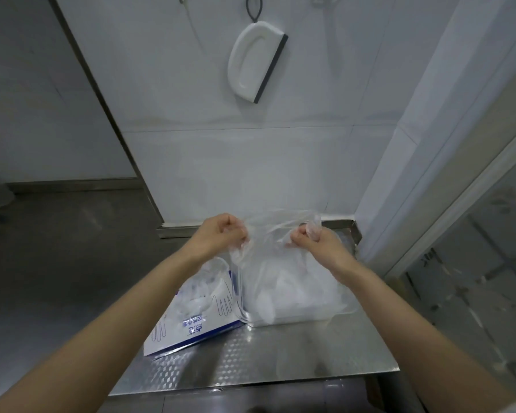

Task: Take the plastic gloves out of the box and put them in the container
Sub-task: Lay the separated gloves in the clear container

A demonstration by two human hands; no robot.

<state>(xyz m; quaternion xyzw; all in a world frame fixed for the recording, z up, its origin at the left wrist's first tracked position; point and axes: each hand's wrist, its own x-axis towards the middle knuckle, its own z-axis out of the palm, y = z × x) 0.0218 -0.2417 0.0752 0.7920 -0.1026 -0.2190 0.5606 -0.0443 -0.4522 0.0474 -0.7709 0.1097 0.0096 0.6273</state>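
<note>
A white and blue glove box lies tilted on the steel table, its top open with crumpled clear gloves showing inside. Right beside it stands a clear plastic container filled with more clear gloves. Above the container, my left hand and my right hand each grip an end of a clear plastic glove stretched between them. The thin film hangs down from both fists toward the container.
The steel table has a raised back rim against a white tiled wall. A white squeegee with a black blade hangs on the wall above. A glass door frame stands at the right, grey floor at the left.
</note>
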